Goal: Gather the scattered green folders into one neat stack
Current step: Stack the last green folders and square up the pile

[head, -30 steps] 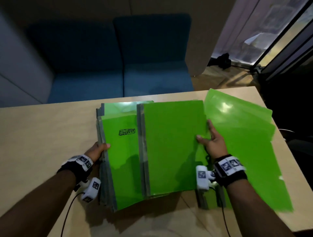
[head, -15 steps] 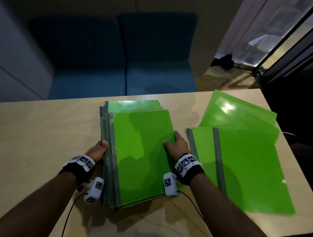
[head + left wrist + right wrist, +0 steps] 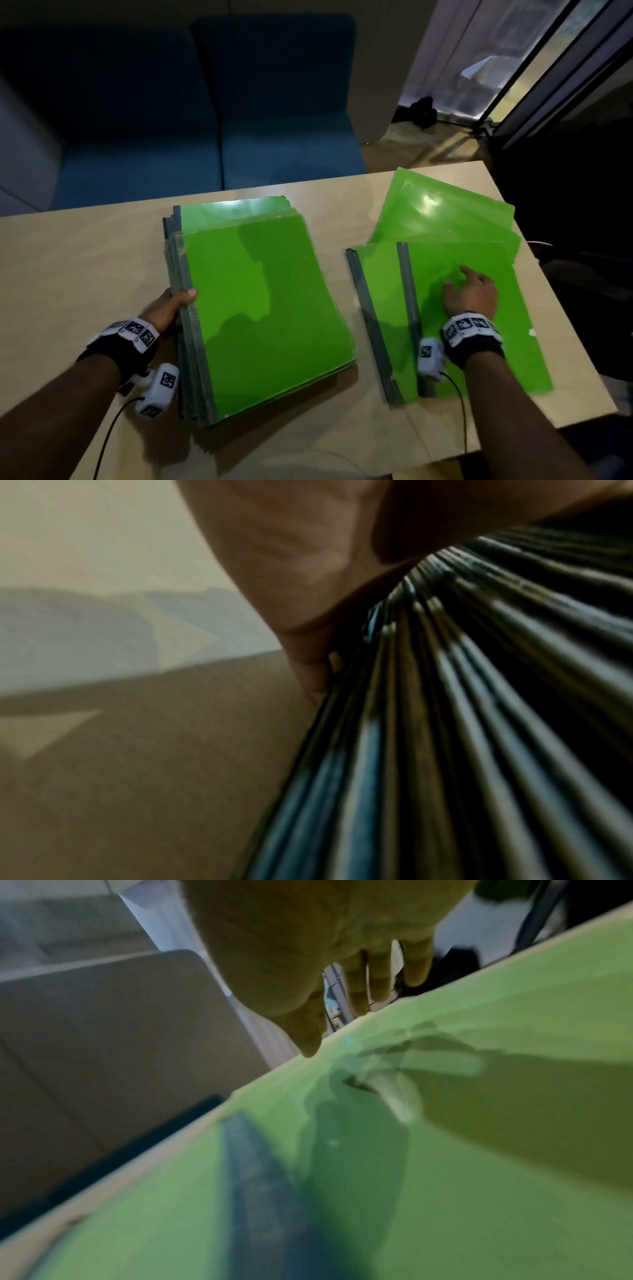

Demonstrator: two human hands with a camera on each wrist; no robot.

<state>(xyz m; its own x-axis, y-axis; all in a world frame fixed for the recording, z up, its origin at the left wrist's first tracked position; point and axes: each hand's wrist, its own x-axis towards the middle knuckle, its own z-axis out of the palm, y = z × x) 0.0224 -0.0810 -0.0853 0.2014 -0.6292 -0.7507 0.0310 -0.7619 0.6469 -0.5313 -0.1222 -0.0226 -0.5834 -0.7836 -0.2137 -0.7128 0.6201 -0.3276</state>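
Hands are set on two separate piles: the left hand [image 3: 169, 305] is curled round the spine edge of the stack [image 3: 267, 308], thumb on top and fingers along the grey spines, as the left wrist view confirms, while the right hand [image 3: 471, 294] lies spread and flat on the top folder [image 3: 462, 342] of the loose pile at the right.

Judged from this, the step in hand is the transfer of that top folder onto the stack. It would be done best if the folder were slid leftward under flat fingers until its near-left edge overhangs the one beneath, then pinched at the spine [image 3: 409, 308] and lifted, so that the second folder [image 3: 376, 308] under it is not dragged along. The covers look glossy and slippery, so light downward pressure is advised.

Spine should be laid over spine, at the left, and pushed against the left hand, which serves well as a stop. The stack's upper folders are seen to sit slightly askew of those below; squaring could be done once all are gathered.

Farther back at the right, more loose sheets [image 3: 445, 212] are fanned at an angle on the tabletop [image 3: 85, 260], well apart from the stack; these are judged to remain for later.
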